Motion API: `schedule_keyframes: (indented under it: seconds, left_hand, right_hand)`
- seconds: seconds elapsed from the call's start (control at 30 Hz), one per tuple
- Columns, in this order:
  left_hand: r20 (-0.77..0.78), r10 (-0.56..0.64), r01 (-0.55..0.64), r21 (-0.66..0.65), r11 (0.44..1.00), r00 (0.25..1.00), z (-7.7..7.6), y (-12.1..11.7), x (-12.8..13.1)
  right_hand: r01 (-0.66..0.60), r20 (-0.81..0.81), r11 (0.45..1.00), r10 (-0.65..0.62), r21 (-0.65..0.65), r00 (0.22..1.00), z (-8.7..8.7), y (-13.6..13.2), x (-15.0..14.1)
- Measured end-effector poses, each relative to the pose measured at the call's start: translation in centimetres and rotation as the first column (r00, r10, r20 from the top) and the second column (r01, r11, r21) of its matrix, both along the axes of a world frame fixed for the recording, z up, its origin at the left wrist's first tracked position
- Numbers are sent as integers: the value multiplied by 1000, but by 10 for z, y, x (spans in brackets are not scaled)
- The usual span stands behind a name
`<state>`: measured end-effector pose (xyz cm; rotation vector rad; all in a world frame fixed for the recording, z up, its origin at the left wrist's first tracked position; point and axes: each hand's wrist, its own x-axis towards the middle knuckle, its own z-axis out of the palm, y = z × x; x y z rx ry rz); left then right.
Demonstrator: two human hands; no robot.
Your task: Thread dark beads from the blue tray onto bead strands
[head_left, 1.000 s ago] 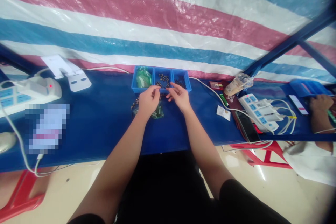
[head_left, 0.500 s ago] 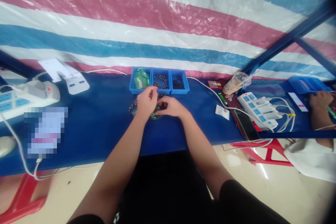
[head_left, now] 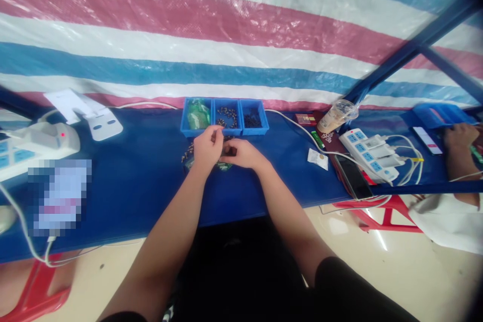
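My left hand (head_left: 207,150) is closed, thumb and fingertips pressed together, just in front of the blue bins. Close beside it, my right hand (head_left: 243,153) curls its fingers inward with the tips near the left hand. Whatever either hand pinches is too small or hidden to name. Under the hands lies a green plastic bag (head_left: 225,166), partly covered, with small brass-coloured pieces (head_left: 188,151) at its left. Behind them, a blue three-part bin (head_left: 226,132) holds a green bag (head_left: 198,114), small brass-and-dark parts (head_left: 227,116) and small black parts (head_left: 252,121).
At left are a white stand (head_left: 105,125), a power strip (head_left: 56,148) and a pixelated device (head_left: 62,196). To the right are a small white packet (head_left: 317,159), a drink cup (head_left: 335,116), a phone (head_left: 353,176) and another power strip (head_left: 366,153). A co-worker's hand (head_left: 462,136) is at far right.
The view has shifted slightly, so the bins and table items sit a little further left. Both hands keep nearly the same pose, close together over the green bag.
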<state>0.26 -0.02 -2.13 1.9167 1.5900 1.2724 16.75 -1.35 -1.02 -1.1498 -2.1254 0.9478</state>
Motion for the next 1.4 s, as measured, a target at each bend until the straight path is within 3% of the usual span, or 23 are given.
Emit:
schedule_keyframes:
  seconds: [0.27,0.57,0.9,1.2,1.4]
  left_hand:
    - [-246,-70,59,-49,997,967,-7,5,-2]
    - [-241,-42,30,-56,998,970,-7,8,-4]
    - [-308,-49,31,-64,997,950,-12,7,-3]
    - [-447,-50,-62,-233,970,893,-3,3,1]
    - [-455,-62,-59,-248,967,889,-1,2,1]
  right_hand:
    - [10,-34,995,-14,-101,999,3,0,2]
    - [-57,-2,998,57,-35,998,9,-2,0]
    - [-81,-16,996,81,-42,997,4,0,1]
    - [-101,-20,988,99,-119,995,7,-1,2]
    - [-80,-14,992,79,-100,997,5,-1,1]
